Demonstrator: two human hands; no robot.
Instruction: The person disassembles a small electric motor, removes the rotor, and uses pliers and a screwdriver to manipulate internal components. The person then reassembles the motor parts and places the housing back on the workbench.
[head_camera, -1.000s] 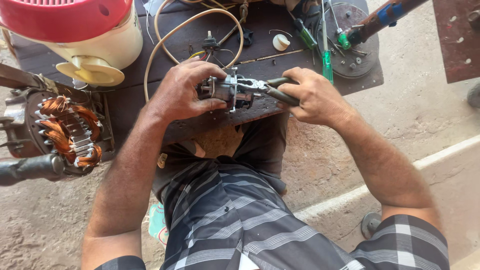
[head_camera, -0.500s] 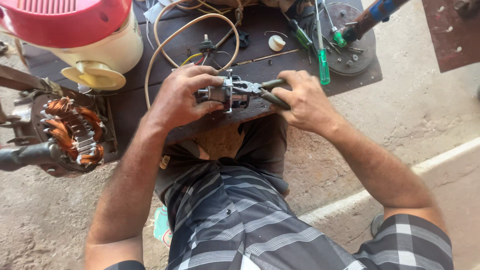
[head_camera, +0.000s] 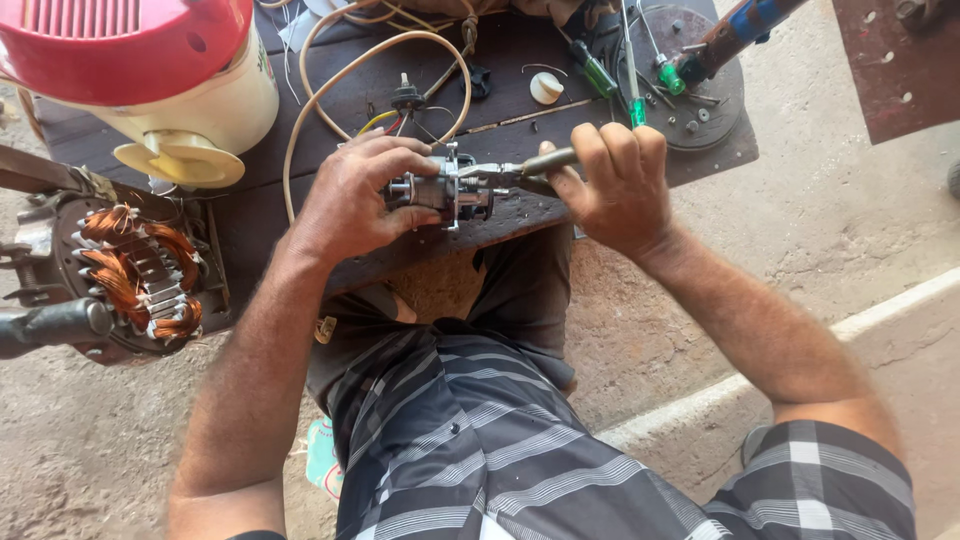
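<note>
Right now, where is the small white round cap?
The small white round cap lies on the dark wooden board, up from the right hand and just left of the green-handled screwdriver.

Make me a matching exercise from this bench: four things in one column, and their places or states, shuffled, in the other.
Things:
1. small motor
2. pliers
3. copper-wound stator
4. green screwdriver

Places or states:
A. lying on the board's far side
B. gripped in the right hand
C. at the bench's left end, untouched
D. held by the left hand

Pairs: 1-D, 2-B, 3-C, 4-A
</note>
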